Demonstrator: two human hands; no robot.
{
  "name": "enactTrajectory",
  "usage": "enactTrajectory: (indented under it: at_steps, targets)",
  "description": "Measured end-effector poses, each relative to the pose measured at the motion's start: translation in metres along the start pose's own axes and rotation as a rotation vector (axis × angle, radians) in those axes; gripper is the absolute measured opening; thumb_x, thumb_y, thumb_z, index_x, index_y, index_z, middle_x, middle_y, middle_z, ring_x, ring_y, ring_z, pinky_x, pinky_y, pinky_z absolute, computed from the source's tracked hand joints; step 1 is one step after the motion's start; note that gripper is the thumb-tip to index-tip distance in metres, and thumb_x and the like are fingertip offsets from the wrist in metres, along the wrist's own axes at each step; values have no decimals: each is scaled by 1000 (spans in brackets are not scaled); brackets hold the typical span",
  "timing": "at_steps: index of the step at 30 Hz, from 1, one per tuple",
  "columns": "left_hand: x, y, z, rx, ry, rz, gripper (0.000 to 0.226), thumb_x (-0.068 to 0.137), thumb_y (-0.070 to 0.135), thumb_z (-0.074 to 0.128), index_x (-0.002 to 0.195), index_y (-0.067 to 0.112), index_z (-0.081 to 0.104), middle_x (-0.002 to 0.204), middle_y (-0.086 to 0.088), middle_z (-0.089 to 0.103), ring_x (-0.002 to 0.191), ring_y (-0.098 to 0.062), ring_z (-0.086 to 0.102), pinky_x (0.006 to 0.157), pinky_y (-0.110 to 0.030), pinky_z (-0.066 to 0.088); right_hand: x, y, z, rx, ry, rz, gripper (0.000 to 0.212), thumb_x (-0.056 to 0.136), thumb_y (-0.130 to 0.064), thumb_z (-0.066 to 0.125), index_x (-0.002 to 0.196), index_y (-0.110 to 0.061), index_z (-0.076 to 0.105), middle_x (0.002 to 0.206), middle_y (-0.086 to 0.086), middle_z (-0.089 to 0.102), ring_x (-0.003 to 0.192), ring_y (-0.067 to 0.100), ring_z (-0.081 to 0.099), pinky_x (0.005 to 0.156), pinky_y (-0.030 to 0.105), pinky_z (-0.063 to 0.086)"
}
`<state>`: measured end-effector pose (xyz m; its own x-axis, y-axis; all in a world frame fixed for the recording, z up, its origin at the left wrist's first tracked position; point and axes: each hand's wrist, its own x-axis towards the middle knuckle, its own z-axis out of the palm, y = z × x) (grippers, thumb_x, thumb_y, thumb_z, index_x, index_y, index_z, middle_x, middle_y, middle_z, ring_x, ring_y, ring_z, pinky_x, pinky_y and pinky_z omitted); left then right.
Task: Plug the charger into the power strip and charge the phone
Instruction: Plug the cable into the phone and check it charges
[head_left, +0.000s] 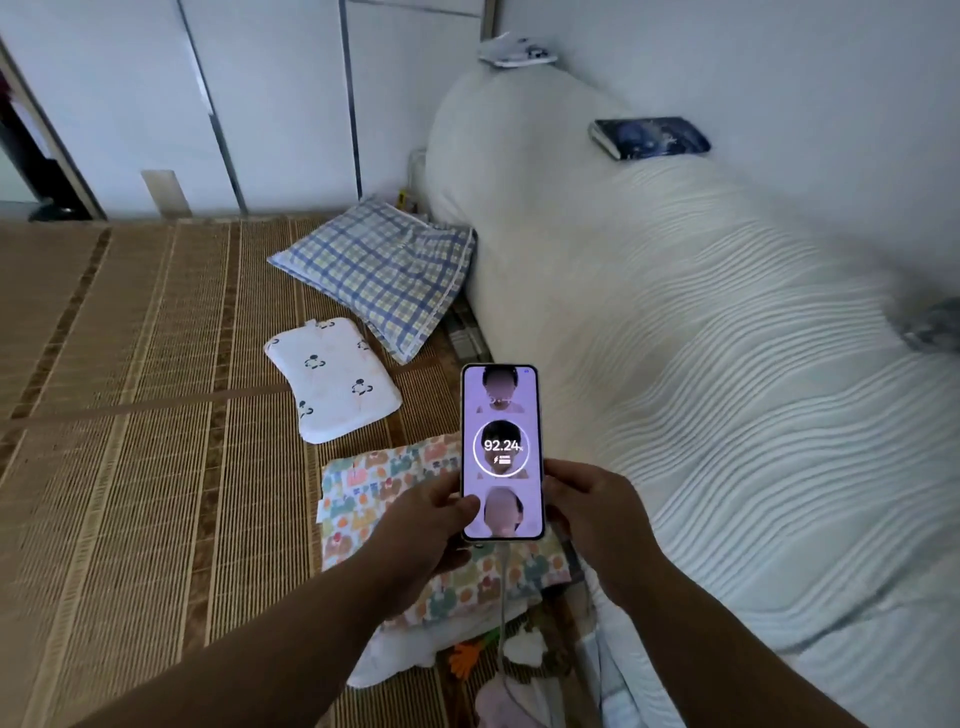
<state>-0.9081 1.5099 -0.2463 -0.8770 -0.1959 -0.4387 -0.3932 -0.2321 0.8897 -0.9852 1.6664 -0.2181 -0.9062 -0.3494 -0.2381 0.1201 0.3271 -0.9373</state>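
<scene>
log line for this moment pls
phone: held by both hands, screen lit, charging ring 92.24 | left hand: lower left edge | right hand: lower right edge | cable: plugged into bottom | power strip: not seen

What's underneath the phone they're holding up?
A white cable hangs from the phone. Below lies a colourful patterned cloth on the woven mat. The phone and both hands hide the rest.

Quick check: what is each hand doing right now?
Left hand: closed on the phone, thumb on the screen.
Right hand: closed on the phone's right edge.
</scene>
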Motion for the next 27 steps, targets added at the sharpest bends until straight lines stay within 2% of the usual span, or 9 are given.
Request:
enactTrajectory:
  at_steps: [3, 5, 9, 13, 16, 18, 21, 25, 27]
  targets:
    - [18, -15, -5, 43, 24, -39, 25, 94, 19, 49, 104, 36, 65, 91, -5, 64, 75, -21, 50, 68, -30, 46, 18, 19, 6, 51, -25, 36, 23, 88, -8, 59, 92, -24, 74, 68, -16, 74, 59, 0, 69, 50, 9, 50]
    - [33, -27, -8, 56, 49, -79, 23, 93, 20, 51, 99, 37, 65, 94, -7, 62, 77, -21, 50, 68, -29, 47, 36, 37, 11, 39, -43, 76, 21, 89, -6, 58, 97, -18, 74, 72, -9, 74, 57, -2, 67, 52, 10, 50]
    - [66, -58, -18, 131, 96, -145, 20, 92, 21, 53, 97, 37, 63, 95, -7, 66, 80, -21, 53, 68, -28, 46, 74, 88, 27, 14, -97, 170, 20, 89, -8, 58, 102, -14, 73, 90, 6, 76, 75, 16, 71, 67, 23, 56]
    - [114, -104, -40, 358, 124, -165, 29, 89, 18, 58, 116, 26, 61, 78, 11, 64, 61, -7, 53, 59, -24, 43, 113, 145, 53, -56, -220, 285, 28, 91, -4, 52, 102, -22, 72, 80, -10, 73, 67, 8, 68, 48, 9, 47]
    - [149, -147, -55, 559, 95, -241, 32, 87, 20, 60, 119, 21, 62, 97, -4, 70, 65, -13, 58, 53, -23, 39, 135, 191, 79, -151, -359, 390, 39, 90, 2, 43, 100, -23, 70, 78, -7, 70, 60, 2, 65, 49, 11, 47]
    - [171, -174, -64, 656, 63, -297, 34, 86, 21, 62, 119, 17, 62, 109, -12, 71, 84, -25, 66, 62, -25, 40, 148, 221, 93, -229, -399, 442, 40, 85, 3, 40, 103, -20, 67, 76, 1, 68, 51, 2, 58, 44, 12, 42]
    - [203, -213, -73, 693, 53, -357, 35, 83, 20, 66, 117, 10, 62, 114, -15, 69, 99, -31, 64, 74, -28, 42, 169, 260, 106, -308, -394, 514, 49, 77, 0, 44, 122, -18, 56, 100, 17, 65, 68, 18, 55, 55, 25, 45]
    - [235, -253, -77, 772, 34, -367, 42, 82, 24, 66, 121, 11, 59, 120, -12, 67, 104, -29, 62, 79, -29, 42, 191, 298, 115, -376, -410, 513, 59, 82, -4, 46, 139, -18, 41, 122, 14, 60, 83, 19, 53, 53, 21, 37]
    - [245, -270, -79, 860, 31, -363, 45, 81, 28, 65, 122, 11, 57, 122, -11, 66, 106, -28, 61, 81, -30, 42, 197, 314, 120, -423, -413, 484, 59, 82, -4, 46, 139, -19, 40, 135, 10, 54, 99, 20, 55, 60, 20, 43]
